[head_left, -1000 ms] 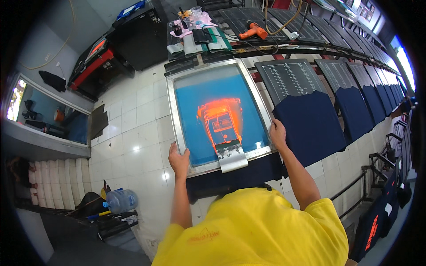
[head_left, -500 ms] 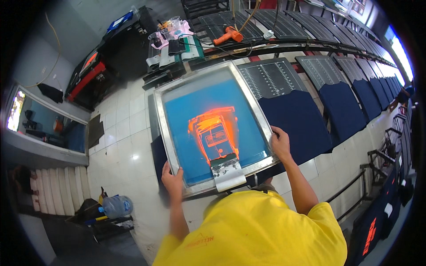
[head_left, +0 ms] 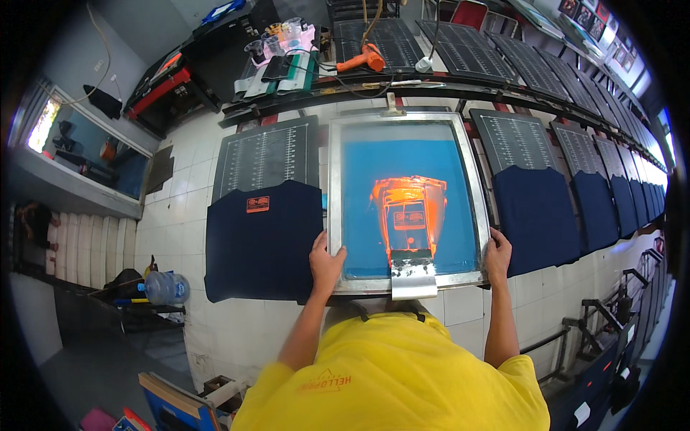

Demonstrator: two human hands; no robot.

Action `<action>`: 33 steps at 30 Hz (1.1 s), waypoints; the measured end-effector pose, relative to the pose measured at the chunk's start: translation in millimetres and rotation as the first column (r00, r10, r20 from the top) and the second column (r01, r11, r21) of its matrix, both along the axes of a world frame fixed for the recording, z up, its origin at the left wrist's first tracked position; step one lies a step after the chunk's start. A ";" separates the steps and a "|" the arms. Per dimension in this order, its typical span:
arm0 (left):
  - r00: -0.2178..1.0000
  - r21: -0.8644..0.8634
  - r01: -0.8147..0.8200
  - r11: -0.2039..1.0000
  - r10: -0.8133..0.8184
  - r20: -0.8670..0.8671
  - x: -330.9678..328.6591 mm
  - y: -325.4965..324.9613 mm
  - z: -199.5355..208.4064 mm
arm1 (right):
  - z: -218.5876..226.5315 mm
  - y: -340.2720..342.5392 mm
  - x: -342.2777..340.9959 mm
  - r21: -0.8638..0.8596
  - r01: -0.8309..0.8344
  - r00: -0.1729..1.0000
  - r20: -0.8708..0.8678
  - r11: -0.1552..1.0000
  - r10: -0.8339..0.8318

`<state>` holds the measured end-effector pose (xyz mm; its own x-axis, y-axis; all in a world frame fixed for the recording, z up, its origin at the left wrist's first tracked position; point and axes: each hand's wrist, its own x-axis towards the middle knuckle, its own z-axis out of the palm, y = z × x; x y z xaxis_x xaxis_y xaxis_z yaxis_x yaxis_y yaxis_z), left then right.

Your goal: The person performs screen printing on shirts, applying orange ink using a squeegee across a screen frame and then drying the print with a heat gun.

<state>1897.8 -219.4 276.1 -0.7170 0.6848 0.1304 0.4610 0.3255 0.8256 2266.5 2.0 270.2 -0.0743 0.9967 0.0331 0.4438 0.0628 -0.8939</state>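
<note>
Left hand (head_left: 325,264) clamped on the near-left corner of the screen frame (head_left: 404,202); right hand (head_left: 497,256) clamped on the near-right corner. Frame lies flat over one printing board, straight ahead of both hands, long axis running away from the person. Both hands about equally near it. One squeegee (head_left: 413,267) rests inside at the near edge, between the hands, in orange ink (head_left: 408,208). To the left: one dark blue shirt (head_left: 262,241) on its board, small orange print on it. To the right: at least four more dark shirts (head_left: 535,215) in a row, far ones too small to count. Beyond: one orange heat gun (head_left: 363,57) on the back bench.
</note>
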 end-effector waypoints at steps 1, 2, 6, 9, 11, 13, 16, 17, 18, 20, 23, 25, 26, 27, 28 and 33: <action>1.000 -0.007 0.006 1.000 -0.006 -0.008 4.4 8.4 0.3 | -0.6 6.4 6.0 -0.004 0.004 1.000 -0.002 1.000 -0.004; 1.000 -0.014 0.012 1.000 -0.012 -0.016 7.9 16.1 0.7 | -1.6 12.3 10.8 -0.009 0.009 1.000 -0.003 1.000 -0.009; 1.000 -0.014 0.021 1.000 -0.021 -0.016 8.0 39.1 0.9 | -7.3 37.7 13.1 -0.004 -0.015 1.000 -0.013 1.000 0.015; 0.999 -0.004 0.006 1.000 -0.006 -0.037 -1.2 50.4 -4.7 | -6.6 54.2 -0.3 0.010 -0.020 0.999 0.032 1.000 0.019; 1.000 0.003 0.004 1.000 -0.004 -0.024 -2.0 58.0 1.3 | -17.8 65.4 -0.2 0.049 -0.030 0.998 0.052 0.998 0.027; 1.000 0.017 0.027 0.999 -0.027 -0.012 -6.9 63.9 3.1 | -24.6 73.2 -3.0 0.068 -0.039 0.998 0.060 0.997 0.035; 0.999 0.012 0.030 0.999 -0.030 -0.041 -22.3 70.2 -9.7 | -27.0 79.4 -13.4 0.062 -0.046 0.998 0.040 0.997 0.043; 0.998 0.008 0.026 1.000 -0.026 -0.057 -26.9 72.1 -17.5 | -24.8 81.2 -16.7 0.058 -0.046 0.999 0.027 0.997 0.045; 0.998 -0.001 0.004 1.000 -0.004 -0.070 -29.9 72.9 -25.6 | -22.5 82.4 -19.5 0.054 -0.047 0.999 0.014 0.997 0.046; 0.995 -0.017 -0.028 0.999 0.026 -0.094 -32.6 78.9 -29.1 | -23.5 86.0 -20.8 0.051 -0.045 0.999 0.005 0.998 0.045; 1.000 -0.090 0.017 0.996 -0.016 0.014 -31.8 88.4 -18.5 | -30.5 96.6 -18.6 0.081 -0.042 0.999 0.025 0.996 0.040; 0.996 -0.013 -0.028 1.000 0.026 -0.081 -35.9 93.0 -29.4 | -31.5 100.8 -21.3 0.096 -0.044 0.998 0.042 0.994 0.040; 0.990 0.026 -0.053 0.998 0.056 -0.128 -38.3 91.4 -34.5 | -29.0 100.8 -25.4 0.095 -0.048 0.998 0.046 0.994 0.044; 0.992 0.024 -0.058 0.998 0.061 -0.113 -40.1 87.9 -39.4 | -26.2 101.1 -29.0 0.095 -0.052 0.998 0.050 0.994 0.048; 0.994 0.023 -0.050 0.998 0.052 -0.092 -36.2 90.0 -34.9 | -24.6 101.0 -26.2 0.087 -0.047 0.998 0.056 0.995 0.042; 1.000 -0.107 -0.019 0.994 0.019 -0.002 -32.5 95.0 -11.0 | -26.4 105.5 -19.0 0.074 -0.040 0.996 0.083 0.996 0.034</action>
<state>1865.2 -124.4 265.1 -0.7297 0.6813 0.0576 0.4549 0.4208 0.7848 2247.5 107.5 243.8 -0.1168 0.9880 0.1009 0.5108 0.1468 -0.8471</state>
